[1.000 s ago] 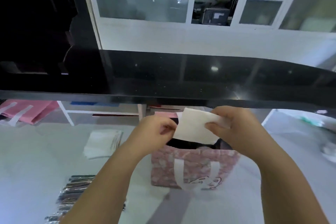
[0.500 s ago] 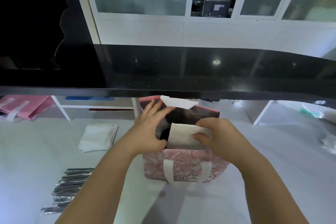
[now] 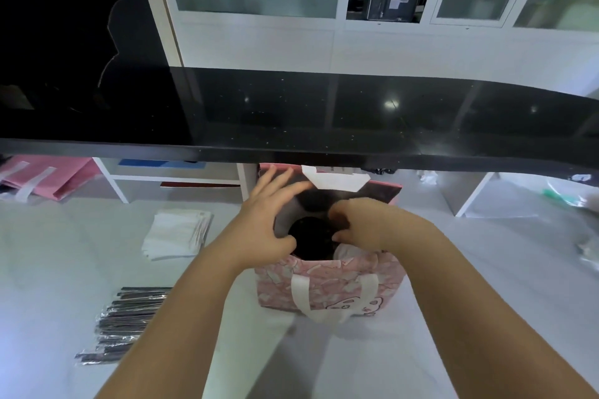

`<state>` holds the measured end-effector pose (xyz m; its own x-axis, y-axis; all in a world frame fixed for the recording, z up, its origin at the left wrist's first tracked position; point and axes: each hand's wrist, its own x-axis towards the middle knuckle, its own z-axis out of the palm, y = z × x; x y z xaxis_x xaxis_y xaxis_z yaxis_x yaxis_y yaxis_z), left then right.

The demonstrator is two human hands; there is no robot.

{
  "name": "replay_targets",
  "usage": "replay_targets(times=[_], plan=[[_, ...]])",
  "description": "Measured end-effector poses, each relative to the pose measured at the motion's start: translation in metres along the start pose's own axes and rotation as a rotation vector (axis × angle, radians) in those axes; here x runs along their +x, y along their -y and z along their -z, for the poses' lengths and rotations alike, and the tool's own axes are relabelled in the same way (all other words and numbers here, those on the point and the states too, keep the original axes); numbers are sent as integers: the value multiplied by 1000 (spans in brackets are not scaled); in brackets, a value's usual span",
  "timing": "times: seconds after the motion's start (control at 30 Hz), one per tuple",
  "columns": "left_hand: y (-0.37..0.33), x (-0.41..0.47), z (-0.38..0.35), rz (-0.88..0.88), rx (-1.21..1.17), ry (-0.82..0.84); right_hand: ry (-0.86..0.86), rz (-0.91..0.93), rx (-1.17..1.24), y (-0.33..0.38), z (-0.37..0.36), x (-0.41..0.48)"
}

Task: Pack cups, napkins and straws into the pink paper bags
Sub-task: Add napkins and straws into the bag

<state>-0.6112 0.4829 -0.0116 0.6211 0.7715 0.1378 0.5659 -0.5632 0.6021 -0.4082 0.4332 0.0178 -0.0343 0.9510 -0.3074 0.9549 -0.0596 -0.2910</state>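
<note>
A person stands over a pale counter [image 3: 48,269], seen from head height, with a glossy black shelf [image 3: 324,113] across the far edge. At the counter's middle, near the front, stands one pink bag [image 3: 327,282], mouth open, white handle hanging down its near face. More flat bags [image 3: 48,178] lie at the far left edge. A stack of napkins [image 3: 178,233] sits left of the open bag, and wrapped straws [image 3: 129,324] lie toward the front left.

The left hand [image 3: 262,223] spreads open fingers over the bag's left rim, holding the mouth wide. The right hand [image 3: 359,223] dips into the right side, fingers curled, seemingly pinching a napkin [image 3: 351,251] whose white edge shows just inside the near wall.

To do this well, the napkin probably should slide down flat against the wall beside the dark cup [image 3: 311,236], while the left hand braces the bag upright.
</note>
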Motion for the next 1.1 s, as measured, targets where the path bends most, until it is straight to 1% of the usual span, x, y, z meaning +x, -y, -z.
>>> replay_targets(times=[0.17, 0.27, 0.37, 0.47, 0.57, 0.7, 0.77, 0.83, 0.9, 0.97, 1.0, 1.03, 1.1], plan=[[-4, -13, 0, 11, -22, 44, 196, 14, -229, -5, -17, 36], [-8, -13, -1, -17, -8, 79, 226, -48, -293, -17, -45, 42], [-9, -10, 4, -32, -12, 80, 196, -21, -326, -23, -72, 41], [-2, -8, 13, -18, 3, 52, 112, 78, -347, -29, -88, 35], [3, -10, 15, -38, 10, 52, 77, 185, -356, -32, -91, 32], [3, -15, 9, -62, 20, 45, 9, 393, -506, -26, -89, 33], [4, -16, 6, -65, 26, 37, -12, 416, -563, -23, -90, 33], [6, -16, 4, -71, 17, 12, 34, 379, -537, -21, -87, 34], [11, -14, 2, -86, 2, -32, 120, 307, -444, -17, -71, 34], [17, -11, -1, -103, -31, -86, 190, 210, -259, -12, -45, 34], [20, -8, -3, -110, -49, -124, 197, 182, -143, -10, -31, 32], [23, -6, -7, -115, -64, -175, 180, 174, -36, -10, -18, 27], [25, -4, -15, -114, -114, -320, 50, 189, 130, -17, 2, 9]])
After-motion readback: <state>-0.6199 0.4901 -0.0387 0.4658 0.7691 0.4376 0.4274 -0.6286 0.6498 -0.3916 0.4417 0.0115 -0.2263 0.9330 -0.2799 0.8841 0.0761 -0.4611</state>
